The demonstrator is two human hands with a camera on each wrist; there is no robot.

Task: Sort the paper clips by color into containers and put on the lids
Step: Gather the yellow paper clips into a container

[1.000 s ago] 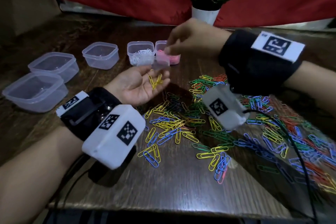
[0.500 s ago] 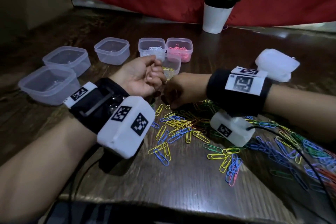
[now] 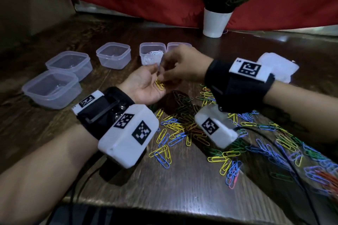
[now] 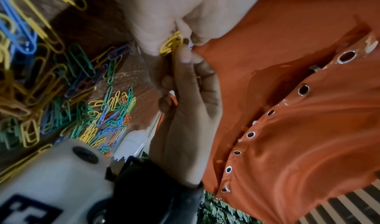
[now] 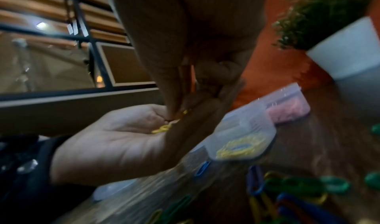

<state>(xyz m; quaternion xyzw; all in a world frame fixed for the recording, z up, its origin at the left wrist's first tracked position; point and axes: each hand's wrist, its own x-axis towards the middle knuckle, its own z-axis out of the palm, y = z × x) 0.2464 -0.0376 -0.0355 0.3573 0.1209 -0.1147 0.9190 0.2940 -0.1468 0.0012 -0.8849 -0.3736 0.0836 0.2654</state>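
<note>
The surface (image 3: 128, 184) was dark grained wood, strewn under and to the right of both hands with thin bent-wire paper clips (image 3: 226, 153) in yellow, blue, green and red. Beyond the fingers stood clear, square, round-cornered plastic containers (image 3: 53, 88); one held white clips (image 3: 152, 54), one pink (image 5: 287, 109), one yellow (image 5: 242, 144).

The left hand (image 3: 144, 86) lay palm up above the surface, fingers loosely spread, cradling a few yellow clips (image 3: 160, 85). The right hand (image 3: 182, 67) arched over it from the right, wrist raised, fingertips (image 4: 186, 55) pinched together on the yellow clips in that palm.
</note>
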